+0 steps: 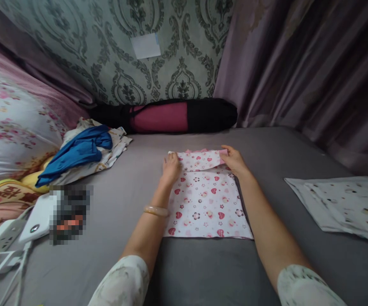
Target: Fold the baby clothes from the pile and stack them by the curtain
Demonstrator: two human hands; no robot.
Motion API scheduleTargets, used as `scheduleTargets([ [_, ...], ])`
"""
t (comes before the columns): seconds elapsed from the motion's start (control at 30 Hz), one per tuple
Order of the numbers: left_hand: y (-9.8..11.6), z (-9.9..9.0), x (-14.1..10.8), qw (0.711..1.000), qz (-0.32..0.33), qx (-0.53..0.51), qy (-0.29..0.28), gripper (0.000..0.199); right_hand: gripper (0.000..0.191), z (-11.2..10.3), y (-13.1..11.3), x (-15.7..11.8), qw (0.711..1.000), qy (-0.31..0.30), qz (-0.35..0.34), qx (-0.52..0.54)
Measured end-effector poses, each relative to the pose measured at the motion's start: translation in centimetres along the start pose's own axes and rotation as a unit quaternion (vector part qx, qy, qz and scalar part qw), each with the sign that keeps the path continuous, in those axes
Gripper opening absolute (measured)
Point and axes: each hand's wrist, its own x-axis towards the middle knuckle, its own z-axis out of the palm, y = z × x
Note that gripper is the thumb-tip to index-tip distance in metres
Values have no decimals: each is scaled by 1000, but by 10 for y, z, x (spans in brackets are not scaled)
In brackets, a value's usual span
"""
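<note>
A white cloth garment (203, 204) printed with red hearts and flowers lies flat on the grey sheet in front of me. Its far end is folded over toward me in a band, and pink trim shows along the far edge. At the band's left end, my left hand (171, 166) grips the fabric with closed fingers. My right hand (233, 160) pinches the right end, where a pink part of the cloth shows beside the thumb. A pale bangle (156, 211) circles my left wrist.
Folded white printed cloth (346, 206) lies at the right. A blue garment (78, 151) rests on patterned cloth at the left, near a power strip (3, 238) and white charger (38, 219). Across the back lies a black and pink bag (161, 117) against the wall.
</note>
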Motion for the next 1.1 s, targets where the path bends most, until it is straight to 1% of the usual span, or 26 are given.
scheduleTargets([
  [0.1, -8, 4, 0, 999, -25, 9, -18, 61, 43, 0, 4, 1, 996, 5, -16, -86],
  [0.17, -11, 5, 0, 999, -36, 19, -21, 63, 43, 1, 6, 1, 987, 13, -39, -158],
  [0.23, -13, 6, 0, 998, -46, 28, -18, 64, 45, 3, 11, 0, 976, 18, -67, -207],
  [0.33, -17, 8, 0, 998, -57, 38, -13, 63, 50, 9, 20, -2, 968, 13, -105, -229],
  [0.47, -26, 14, 3, 996, -73, 41, -8, 57, 55, 12, 30, -6, 960, 2, -141, -242],
  [0.6, -35, 19, 7, 995, -91, 39, -4, 55, 51, 10, 32, -7, 960, -7, -142, -242],
  [0.77, -46, 21, 9, 995, -98, 28, 11, 56, 44, 4, 31, -10, 950, 22, -121, -288],
  [0.87, -50, 18, 8, 995, -97, 29, 14, 56, 42, 0, 29, -12, 945, 37, -112, -305],
  [0.93, -47, 13, 7, 995, -99, 29, 17, 57, 42, 0, 24, -14, 942, 48, -113, -313],
  [1.0, -37, 5, 6, 994, -98, 32, 43, 57, 42, 5, 17, -17, 937, 41, -133, -321],
  [1.07, -19, -1, 4, 993, -73, 34, 81, 57, 44, 17, 9, -23, 928, -1, -176, -328],
  [1.1, -8, -2, 3, 994, -46, 33, 95, 56, 45, 25, 5, -27, 920, -32, -201, -335],
])
